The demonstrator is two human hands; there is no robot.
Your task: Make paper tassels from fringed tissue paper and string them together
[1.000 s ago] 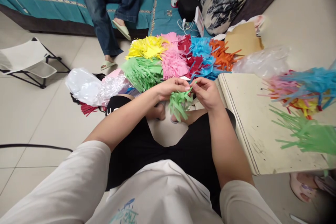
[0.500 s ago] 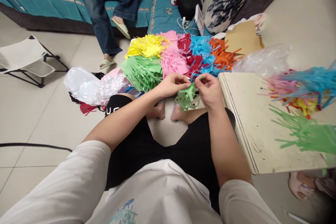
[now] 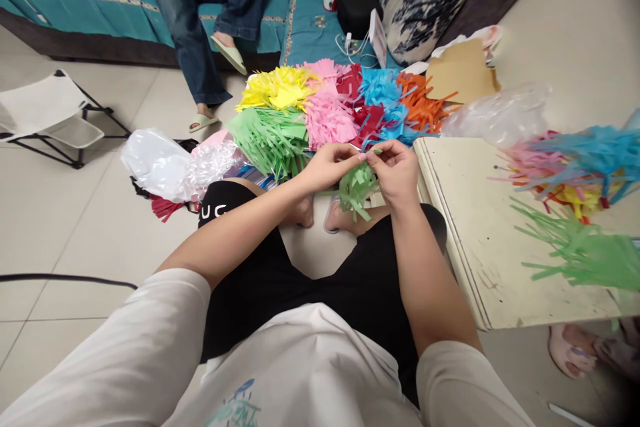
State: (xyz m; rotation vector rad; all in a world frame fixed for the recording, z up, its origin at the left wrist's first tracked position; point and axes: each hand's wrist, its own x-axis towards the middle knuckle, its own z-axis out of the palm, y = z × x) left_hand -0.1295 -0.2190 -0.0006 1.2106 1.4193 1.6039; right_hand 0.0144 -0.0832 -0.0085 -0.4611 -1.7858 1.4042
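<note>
Between my knees, a green tissue paper tassel [image 3: 357, 190] hangs from my fingertips, its fringed strips pointing down. My left hand [image 3: 334, 163] pinches its upper end, with thumb and forefinger pressed together. Touching it from the other side, my right hand [image 3: 397, 170] is closed on the same top end, and a bit of green shows above its fingers. Just beyond my hands lie fringed paper bundles: green [image 3: 270, 143], yellow [image 3: 277, 87], pink [image 3: 330, 117], blue [image 3: 383, 87] and orange [image 3: 425, 103]. Dark red ones lie among them.
At my right stands a cream-coloured table [image 3: 475, 227] with a green fringe bundle [image 3: 585, 253] and mixed coloured fringes [image 3: 575, 173]. Clear plastic bags [image 3: 165, 163] lie left. A person in jeans [image 3: 190, 20] sits on the teal-covered sofa [image 3: 110, 3]. A folding stool [image 3: 45, 107] stands left.
My fingertips have drawn closer together at the tassel's top. The hanging strips have swung and turned a little. The other things are where they were.
</note>
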